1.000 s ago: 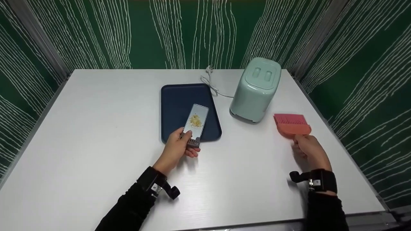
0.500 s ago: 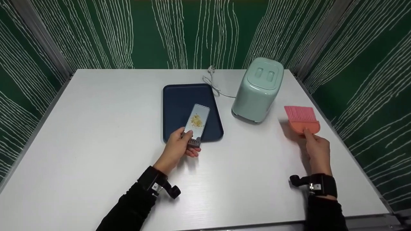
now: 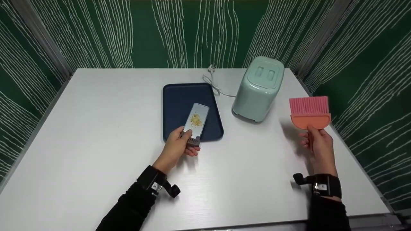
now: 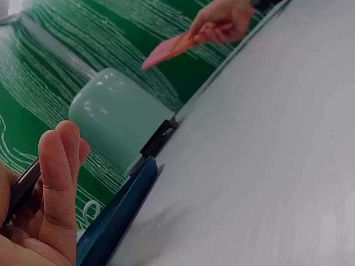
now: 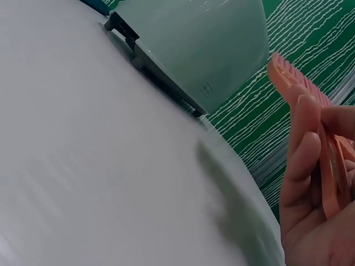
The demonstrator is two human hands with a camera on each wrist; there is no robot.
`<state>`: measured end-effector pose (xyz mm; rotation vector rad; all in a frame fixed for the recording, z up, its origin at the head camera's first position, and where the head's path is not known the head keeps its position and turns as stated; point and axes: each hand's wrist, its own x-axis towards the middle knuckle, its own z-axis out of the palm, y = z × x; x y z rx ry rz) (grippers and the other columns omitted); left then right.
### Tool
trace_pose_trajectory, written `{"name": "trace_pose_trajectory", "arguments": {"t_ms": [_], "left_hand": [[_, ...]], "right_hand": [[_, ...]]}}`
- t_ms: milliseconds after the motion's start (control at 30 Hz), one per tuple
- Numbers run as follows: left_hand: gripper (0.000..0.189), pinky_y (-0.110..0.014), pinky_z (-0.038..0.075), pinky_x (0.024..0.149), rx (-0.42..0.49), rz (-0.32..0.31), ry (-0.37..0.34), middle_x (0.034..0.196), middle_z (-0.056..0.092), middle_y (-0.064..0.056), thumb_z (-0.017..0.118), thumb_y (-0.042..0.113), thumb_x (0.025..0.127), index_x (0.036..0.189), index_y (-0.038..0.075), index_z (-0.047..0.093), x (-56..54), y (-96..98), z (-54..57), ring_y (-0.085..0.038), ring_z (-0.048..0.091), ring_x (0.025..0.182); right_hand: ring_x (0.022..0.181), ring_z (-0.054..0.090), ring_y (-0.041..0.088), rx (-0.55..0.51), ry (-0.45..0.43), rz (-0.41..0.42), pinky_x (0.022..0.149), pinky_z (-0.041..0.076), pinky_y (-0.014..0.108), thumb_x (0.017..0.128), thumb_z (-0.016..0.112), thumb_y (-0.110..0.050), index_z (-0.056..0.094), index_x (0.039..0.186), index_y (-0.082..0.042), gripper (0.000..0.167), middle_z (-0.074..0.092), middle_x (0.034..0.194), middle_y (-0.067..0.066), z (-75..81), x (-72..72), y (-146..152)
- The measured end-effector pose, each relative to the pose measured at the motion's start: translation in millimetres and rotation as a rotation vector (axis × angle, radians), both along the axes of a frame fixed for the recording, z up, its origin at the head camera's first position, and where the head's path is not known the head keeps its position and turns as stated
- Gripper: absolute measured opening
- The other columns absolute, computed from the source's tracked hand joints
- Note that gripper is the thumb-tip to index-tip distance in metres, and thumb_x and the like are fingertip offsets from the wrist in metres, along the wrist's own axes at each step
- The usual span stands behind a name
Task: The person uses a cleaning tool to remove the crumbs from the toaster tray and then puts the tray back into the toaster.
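My left hand (image 3: 175, 147) grips the dark slatted end of a toaster crumb tray (image 3: 201, 111), thumb on top. A small heap of yellow crumbs (image 3: 196, 119) lies on its pale flat surface. The crumb tray is held over the near part of a dark blue serving tray (image 3: 175, 96). At the right my right hand (image 3: 322, 147) pinches the handle of a brush (image 3: 310, 121) with pink bristles and an orange body. The brush is raised off the table, bristles pointing away. In the right wrist view the orange handle (image 5: 331, 188) runs between thumb and fingers.
A mint-green toaster (image 3: 258, 89) stands at the back right, between the blue tray and the brush. Its white cord and plug (image 3: 211, 69) lie behind the tray. Green walls with white streaks (image 3: 369, 80) enclose the white table (image 3: 112, 134).
My right hand has lifted the brush off the table and slightly to the right, tilting its bristles up to face me. The left hand and crumb tray stay in place.
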<state>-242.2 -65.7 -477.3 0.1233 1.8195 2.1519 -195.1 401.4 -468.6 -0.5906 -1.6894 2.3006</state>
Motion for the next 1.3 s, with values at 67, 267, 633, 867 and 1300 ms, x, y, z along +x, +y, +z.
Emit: {"name": "trace_pose_trajectory", "arguments": {"t_ms": [67,267,633,867,1300], "left_hand": [[0.034,-0.026,0.058,0.05,-0.002,-0.002,0.002,0.072,0.076,-0.014,0.046,0.019,0.116,0.14,-0.005,0.047,-0.2,-1.4,0.0,-0.016,0.071,0.051],[0.03,-0.026,0.058,0.051,-0.025,-0.008,-0.003,0.074,0.077,-0.014,0.047,0.02,0.116,0.137,-0.002,0.049,-2.5,-7.4,2.3,-0.016,0.071,0.052],[0.016,-0.022,0.054,0.048,-0.071,-0.018,0.019,0.069,0.075,-0.012,0.048,0.02,0.115,0.114,0.004,0.051,-15.1,-33.0,13.4,-0.013,0.069,0.048],[0.018,-0.024,0.054,0.045,-0.13,-0.026,0.037,0.066,0.074,-0.01,0.047,0.019,0.115,0.103,0.006,0.044,-23.2,-44.0,19.7,-0.012,0.067,0.046],[0.066,-0.019,0.044,0.038,-0.171,0.01,0.04,0.061,0.072,-0.005,0.055,0.02,0.113,0.167,-0.002,0.027,-32.2,-64.2,21.2,-0.007,0.059,0.038]], "right_hand": [[0.058,0.061,0.01,-0.029,0.029,0.041,0.053,0.051,0.021,0.108,0.066,-0.03,0.06,0.127,-0.014,0.025,0.073,0.077,-0.001,0.5,-0.3,-1],[0.055,0.047,0.008,0.016,0.075,0.084,0.046,0.034,0.023,0.11,0.061,-0.036,0.052,0.128,-0.012,0.031,0.055,0.072,-0.003,3.5,-1.2,-6],[0.054,0.04,0.009,0.17,0.125,0.101,0.048,0.026,0.027,0.106,0.066,-0.04,0.057,0.123,-0.006,0.038,0.05,0.069,-0.002,24.7,-10.1,-37],[0.049,0.032,0.01,0.301,0.233,0.205,0.052,0.013,0.038,0.109,0.064,-0.035,0.061,0.115,-0.005,0.031,0.045,0.063,-0.003,45.8,-12.5,-62],[0.047,0.034,0.005,0.557,0.276,0.386,0.043,0.023,0.027,0.112,0.059,-0.036,0.066,0.112,-0.003,0.033,0.043,0.059,-0.005,66.6,-34.1,-135]]}}
